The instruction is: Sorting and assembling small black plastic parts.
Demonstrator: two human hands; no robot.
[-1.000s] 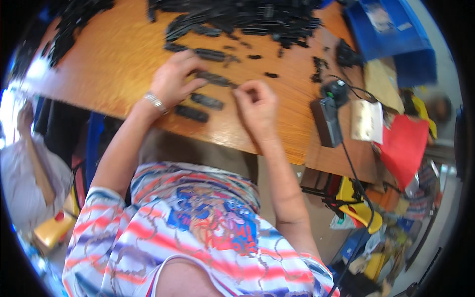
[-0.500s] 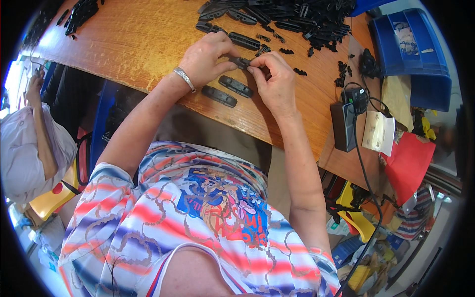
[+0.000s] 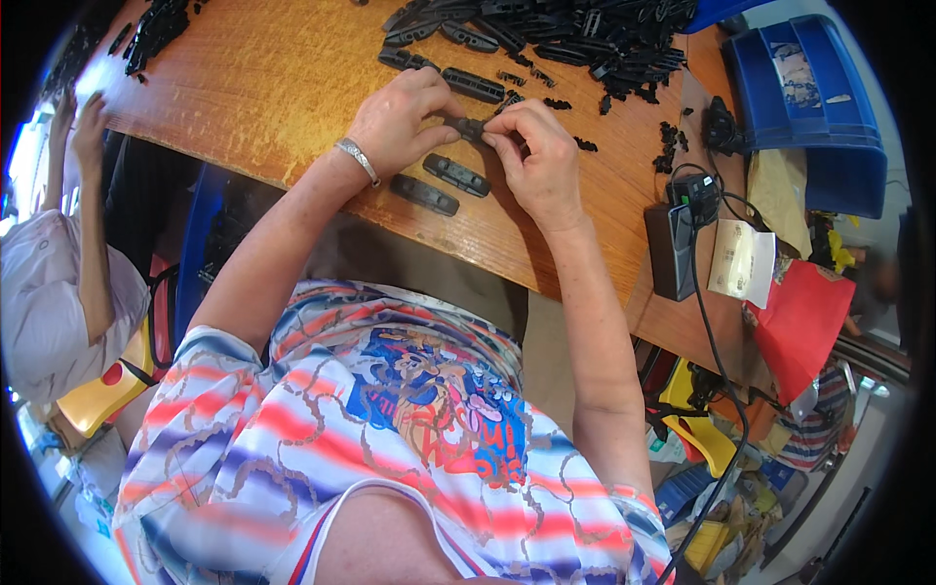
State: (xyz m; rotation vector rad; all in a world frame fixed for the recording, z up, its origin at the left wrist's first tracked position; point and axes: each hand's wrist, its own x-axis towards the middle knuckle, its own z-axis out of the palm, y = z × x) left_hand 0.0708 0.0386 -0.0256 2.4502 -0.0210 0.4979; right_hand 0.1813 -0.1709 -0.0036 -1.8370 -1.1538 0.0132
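Observation:
Between my two hands, just above the wooden table (image 3: 263, 88), is a small black plastic part (image 3: 469, 129). My left hand (image 3: 402, 115) pinches its left end with thumb and forefinger. The fingertips of my right hand (image 3: 536, 151) are closed on its other end. Two elongated black plastic pieces, a nearer one (image 3: 425, 194) and a farther one (image 3: 456, 175), lie side by side below my hands near the table edge. Beyond my fingers lies another long black piece (image 3: 474, 84). Fine detail of the held part is covered by my fingers.
A heap of black plastic parts (image 3: 556, 29) spreads along the far side, with small black bits (image 3: 668, 146) at its right. Blue bins (image 3: 809, 107), a dark box (image 3: 671, 252) with a cable and a red sheet (image 3: 799, 327) are at right. A co-worker's arms (image 3: 90, 214) show at left.
Both hands stay closed on the black part with only slight finger movement. The view has shifted a little. At the left, the co-worker's hands have risen toward the table.

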